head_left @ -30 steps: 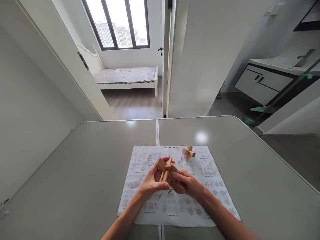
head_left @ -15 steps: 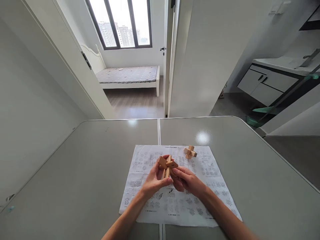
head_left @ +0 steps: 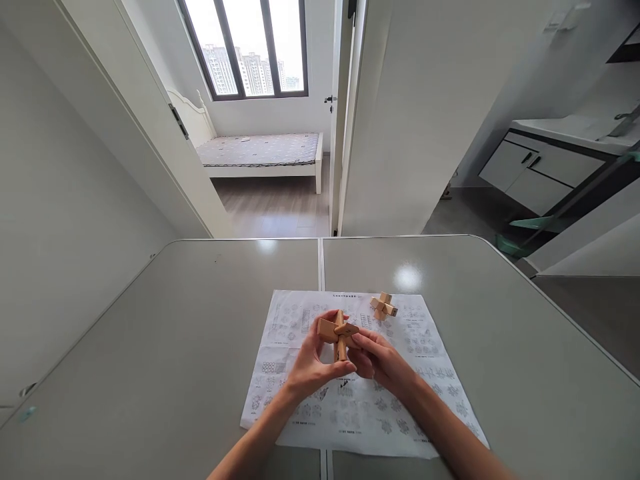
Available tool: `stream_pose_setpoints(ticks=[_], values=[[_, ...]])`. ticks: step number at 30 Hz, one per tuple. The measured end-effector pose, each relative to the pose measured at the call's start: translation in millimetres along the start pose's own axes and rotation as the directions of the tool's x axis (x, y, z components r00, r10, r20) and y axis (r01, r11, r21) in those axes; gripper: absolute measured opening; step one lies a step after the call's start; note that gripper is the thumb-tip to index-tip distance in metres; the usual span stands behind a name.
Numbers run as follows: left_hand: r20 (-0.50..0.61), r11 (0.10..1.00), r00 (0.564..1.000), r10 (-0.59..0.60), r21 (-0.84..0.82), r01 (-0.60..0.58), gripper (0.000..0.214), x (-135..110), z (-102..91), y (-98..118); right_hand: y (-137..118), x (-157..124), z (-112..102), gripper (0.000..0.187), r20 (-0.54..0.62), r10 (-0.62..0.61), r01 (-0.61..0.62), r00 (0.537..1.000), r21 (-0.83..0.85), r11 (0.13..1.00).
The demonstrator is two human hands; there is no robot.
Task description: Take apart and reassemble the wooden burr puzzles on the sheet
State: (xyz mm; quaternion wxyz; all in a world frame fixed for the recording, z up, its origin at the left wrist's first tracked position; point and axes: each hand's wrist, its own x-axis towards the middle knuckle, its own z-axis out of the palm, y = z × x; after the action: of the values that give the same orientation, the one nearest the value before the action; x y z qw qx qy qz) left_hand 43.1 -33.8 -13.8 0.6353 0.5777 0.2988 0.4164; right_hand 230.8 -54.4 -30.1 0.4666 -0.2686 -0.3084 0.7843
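Between my hands is a wooden burr puzzle (head_left: 341, 333) of interlocking light-brown bars, raised over the printed sheet. My left hand (head_left: 314, 360) curls round its left side, thumb beneath the lower end of the upright bars and fingers behind the top. With thumb and fingers, my right hand (head_left: 376, 355) pinches the bar end at the right. A second, smaller wooden burr puzzle (head_left: 384, 306) rests near the sheet's upper right edge, apart from both hands. The sheet (head_left: 280, 413) carries small puzzle diagrams and lines of print.
The grey table (head_left: 150, 360) has a pale seam (head_left: 321, 263) down its middle and rounded far corners. Beyond it, an open doorway shows a bed (head_left: 265, 150) under a window (head_left: 250, 47). A white cabinet (head_left: 540, 167) stands at the far right.
The held puzzle has turned slightly, its upright bars now standing straighter. Both hands have shifted slightly right in view, along with the whole scene. The second puzzle stays on the sheet.
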Motion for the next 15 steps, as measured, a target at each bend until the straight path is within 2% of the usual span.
stream_pose_setpoints(ticks=[4,9,15], values=[[-0.034,0.989,0.999,0.032,0.144,-0.026,0.090,-2.0,3.1,4.3,-0.6,-0.2,-0.4,0.032,-0.061,-0.050,0.049,0.997,-0.021,0.999],[-0.097,0.928,0.991,0.090,0.369,-0.048,0.093,-5.6,7.0,8.4,2.4,-0.2,-3.5,0.032,-0.078,-0.076,0.070,0.994,-0.082,0.994],[-0.083,0.885,0.983,0.163,0.452,-0.109,0.094,-7.2,7.7,7.9,-4.6,-2.8,-3.6,0.037,-0.024,-0.050,0.045,0.998,-0.169,0.985]])
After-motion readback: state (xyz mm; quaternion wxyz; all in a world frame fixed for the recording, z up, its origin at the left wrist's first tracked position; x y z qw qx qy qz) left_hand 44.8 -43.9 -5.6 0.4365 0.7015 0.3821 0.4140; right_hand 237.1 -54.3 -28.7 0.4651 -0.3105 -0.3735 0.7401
